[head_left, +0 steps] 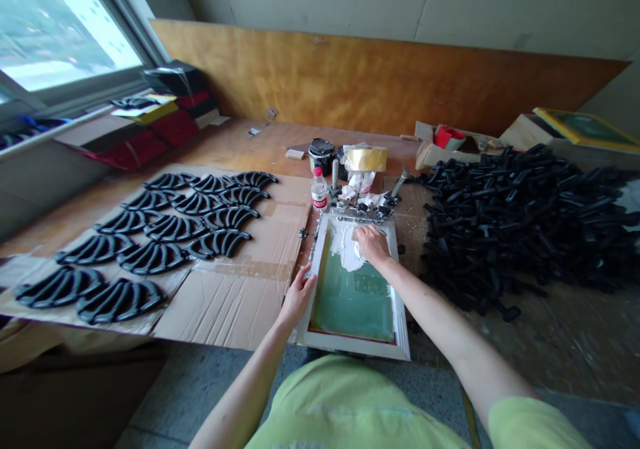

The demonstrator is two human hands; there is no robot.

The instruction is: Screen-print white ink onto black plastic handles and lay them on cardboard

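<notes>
A screen printing frame [403, 329] with a pale border and green mesh lies in front of me, its far end at a metal clamp fixture [363, 213]. Thick white ink [345, 245] is smeared over the upper part of the mesh. My right hand [371, 243] is closed above the ink, near the far end; whatever its fingers hold is hidden beneath them. At the frame's left side, my left hand [300, 291] grips the border.
Black fan-shaped pieces [153, 252] lie in rows on cardboard [250, 302] at left. A big heap of black parts [520, 215] covers the right. Behind the frame stand a red-capped bottle [319, 192], a dark tub [321, 155] and a yellow tape roll [366, 159].
</notes>
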